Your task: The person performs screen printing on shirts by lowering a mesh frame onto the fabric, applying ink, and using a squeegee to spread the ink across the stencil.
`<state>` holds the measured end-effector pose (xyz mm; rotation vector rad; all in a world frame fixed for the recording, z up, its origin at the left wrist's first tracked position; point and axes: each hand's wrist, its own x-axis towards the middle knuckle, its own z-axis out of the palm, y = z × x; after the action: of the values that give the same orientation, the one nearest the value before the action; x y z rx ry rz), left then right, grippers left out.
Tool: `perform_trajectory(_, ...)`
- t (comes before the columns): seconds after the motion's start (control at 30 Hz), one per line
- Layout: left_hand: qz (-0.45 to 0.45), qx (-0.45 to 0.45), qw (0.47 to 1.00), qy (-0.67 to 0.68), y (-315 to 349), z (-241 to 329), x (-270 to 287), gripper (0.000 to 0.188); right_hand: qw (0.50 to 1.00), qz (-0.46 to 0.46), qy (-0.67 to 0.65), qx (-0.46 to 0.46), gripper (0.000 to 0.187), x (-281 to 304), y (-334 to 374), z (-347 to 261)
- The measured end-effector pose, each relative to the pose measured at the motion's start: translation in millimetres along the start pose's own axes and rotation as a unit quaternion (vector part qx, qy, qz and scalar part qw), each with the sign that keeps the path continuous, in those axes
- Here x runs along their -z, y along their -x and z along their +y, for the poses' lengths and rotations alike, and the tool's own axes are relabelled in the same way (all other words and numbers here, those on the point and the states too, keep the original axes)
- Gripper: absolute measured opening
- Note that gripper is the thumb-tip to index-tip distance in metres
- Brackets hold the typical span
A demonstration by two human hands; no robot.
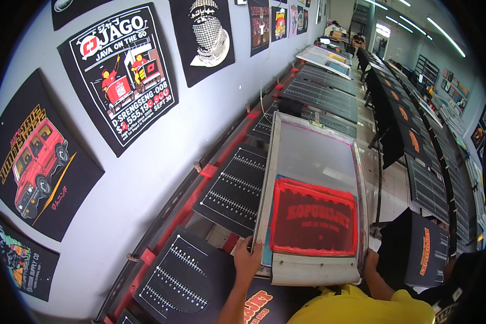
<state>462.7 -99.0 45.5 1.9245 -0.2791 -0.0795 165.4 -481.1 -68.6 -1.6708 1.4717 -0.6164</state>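
A metal-framed printing screen (314, 156) with a red inked stencil area (313, 220) lies tilted over a black pallet on the long print table. My left hand (247, 258) grips the frame's near-left corner. My right hand (370, 260) holds the near-right corner, partly hidden behind the frame. A black printed shirt (259, 305) with an orange design lies on the pallet below my left forearm. My yellow sleeve fills the bottom edge.
Black pallets with white ruled marks (235, 189) run along the table toward the far end. Black printed shirts (121, 70) hang on the grey wall at left. A second row with orange-printed black shirts (420, 248) stands at right across a narrow aisle.
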Motion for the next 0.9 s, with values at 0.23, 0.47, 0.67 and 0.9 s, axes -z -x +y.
perform_trajectory(0.23, 0.011, 0.006, 1.0, 0.023, 4, 4, -2, 0.036, 1.0, 0.001, -0.018, -0.017, 0.035, 5, -1, 0)
perform_trajectory(0.47, -0.005, 0.016, 1.0, 0.008, 13, 10, -14, 0.035, 1.0, 0.012, -0.012, -0.023, 0.037, 21, 2, -8)
perform_trajectory(0.67, 0.015, -0.004, 1.0, -0.01, 11, 22, -39, 0.033, 0.999, 0.007, -0.044, -0.015, 0.036, 22, -29, -7)
perform_trajectory(0.9, 0.028, 0.021, 0.999, -0.02, 4, 43, -73, 0.033, 0.999, -0.003, -0.046, 0.021, 0.036, 32, -53, -48)
